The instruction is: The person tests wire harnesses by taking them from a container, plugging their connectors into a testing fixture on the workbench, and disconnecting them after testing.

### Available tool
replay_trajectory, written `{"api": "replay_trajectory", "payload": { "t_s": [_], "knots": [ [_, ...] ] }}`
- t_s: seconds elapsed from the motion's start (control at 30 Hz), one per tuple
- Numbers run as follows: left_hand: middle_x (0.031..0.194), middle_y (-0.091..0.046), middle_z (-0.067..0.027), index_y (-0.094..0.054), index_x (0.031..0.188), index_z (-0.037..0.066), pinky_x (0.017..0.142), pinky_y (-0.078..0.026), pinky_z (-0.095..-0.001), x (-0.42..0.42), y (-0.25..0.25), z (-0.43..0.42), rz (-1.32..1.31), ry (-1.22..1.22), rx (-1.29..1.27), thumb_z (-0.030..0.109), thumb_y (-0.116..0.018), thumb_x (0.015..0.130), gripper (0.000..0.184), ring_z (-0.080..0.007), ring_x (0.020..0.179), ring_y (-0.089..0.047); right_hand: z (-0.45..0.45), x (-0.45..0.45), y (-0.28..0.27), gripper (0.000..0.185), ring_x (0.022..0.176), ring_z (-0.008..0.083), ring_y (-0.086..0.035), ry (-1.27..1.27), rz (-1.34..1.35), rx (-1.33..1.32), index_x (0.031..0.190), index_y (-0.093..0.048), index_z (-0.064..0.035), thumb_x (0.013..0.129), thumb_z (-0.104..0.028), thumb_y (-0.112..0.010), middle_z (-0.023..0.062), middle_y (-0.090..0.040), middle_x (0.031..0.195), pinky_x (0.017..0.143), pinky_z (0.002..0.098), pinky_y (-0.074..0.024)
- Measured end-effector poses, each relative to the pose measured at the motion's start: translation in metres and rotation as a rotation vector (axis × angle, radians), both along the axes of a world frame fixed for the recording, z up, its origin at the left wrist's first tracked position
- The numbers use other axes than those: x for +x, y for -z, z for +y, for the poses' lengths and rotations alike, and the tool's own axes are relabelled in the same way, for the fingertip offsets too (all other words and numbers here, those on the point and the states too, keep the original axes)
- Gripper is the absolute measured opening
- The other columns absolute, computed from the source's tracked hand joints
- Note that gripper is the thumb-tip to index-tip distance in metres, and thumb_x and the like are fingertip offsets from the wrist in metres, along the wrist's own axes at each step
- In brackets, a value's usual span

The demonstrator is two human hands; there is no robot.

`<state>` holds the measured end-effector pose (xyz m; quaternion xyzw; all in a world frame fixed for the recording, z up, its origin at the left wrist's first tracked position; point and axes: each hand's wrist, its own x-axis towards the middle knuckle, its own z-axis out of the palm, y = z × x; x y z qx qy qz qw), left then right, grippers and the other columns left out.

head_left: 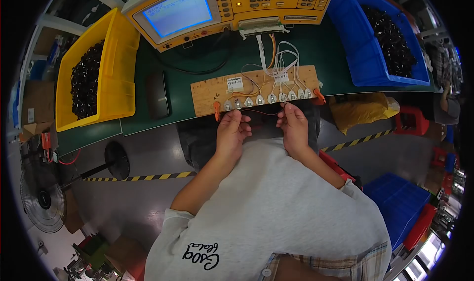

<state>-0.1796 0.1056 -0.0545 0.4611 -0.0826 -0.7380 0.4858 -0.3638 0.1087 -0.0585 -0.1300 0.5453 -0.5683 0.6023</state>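
Note:
A wooden board (207,92) lies along the table's near edge, with a row of metal contact clips (272,99) on its front side. My left hand (231,133) is closed in a pinch at the board's edge, below the left clips. Under the right-middle clips, my right hand (295,128) pinches too. A thin red wire (261,113) sags between my two hands, its ends at my fingertips. Whatever sits at the wire's ends is too small to make out. Orange clamps (217,111) grip the board at both ends.
A yellow tester (237,12) with a lit screen stands behind the board, joined to it by white cables (261,49). A yellow bin (118,68) and a blue bin (353,59) hold black parts. A phone-like black object (158,95) lies at left.

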Motion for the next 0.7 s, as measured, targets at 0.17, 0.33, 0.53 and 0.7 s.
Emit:
{"api": "replay_trajectory", "payload": {
  "t_s": [0.17, 0.33, 0.53, 0.7],
  "knots": [
    [0.089, -0.065, -0.0040, -0.054, 0.100, 0.012, 0.062, -0.050, -0.0287, 0.001, 0.003, 0.000, 0.002, -0.005, -0.013, 0.034, -0.064, 0.094, 0.025, -0.0123, 0.067, -0.059, 0.000, 0.001, -0.005, 0.022, 0.065, 0.0085, -0.054, -0.025, 0.103, -0.033, 0.101, -0.064, -0.0035, 0.097, -0.024, -0.062, 0.0018, -0.063, 0.079, 0.062, 0.0232, -0.0469],
    [0.088, -0.064, -0.0038, -0.054, 0.099, 0.012, 0.060, -0.049, -0.0288, -0.001, 0.001, 0.001, -0.011, -0.016, -0.020, 0.034, -0.064, 0.094, 0.025, -0.0120, 0.066, -0.059, -0.008, 0.001, 0.002, 0.019, 0.064, 0.0084, -0.055, -0.057, 0.234, -0.087, 0.093, -0.064, -0.0034, 0.095, -0.022, -0.064, 0.0024, -0.063, 0.075, 0.061, 0.0231, -0.0465],
    [0.090, -0.064, -0.0030, -0.052, 0.100, 0.014, 0.064, -0.049, -0.0296, 0.001, 0.000, 0.002, -0.015, 0.026, -0.015, 0.035, -0.061, 0.096, 0.024, -0.0133, 0.071, -0.059, -0.007, -0.003, 0.014, 0.024, 0.061, 0.0084, -0.055, -0.129, 0.272, -0.110, 0.081, -0.061, -0.0047, 0.094, -0.024, -0.066, 0.0019, -0.061, 0.070, 0.059, 0.0221, -0.0451],
    [0.090, -0.064, -0.0040, -0.053, 0.103, 0.012, 0.063, -0.049, -0.0300, 0.003, -0.003, 0.000, -0.035, 0.047, 0.017, 0.036, -0.060, 0.096, 0.025, -0.0144, 0.070, -0.060, -0.008, -0.005, 0.014, 0.030, 0.060, 0.0080, -0.054, -0.185, 0.255, -0.107, 0.081, -0.059, -0.0055, 0.096, -0.031, -0.063, 0.0008, -0.059, 0.069, 0.057, 0.0220, -0.0445]
  ]
}}
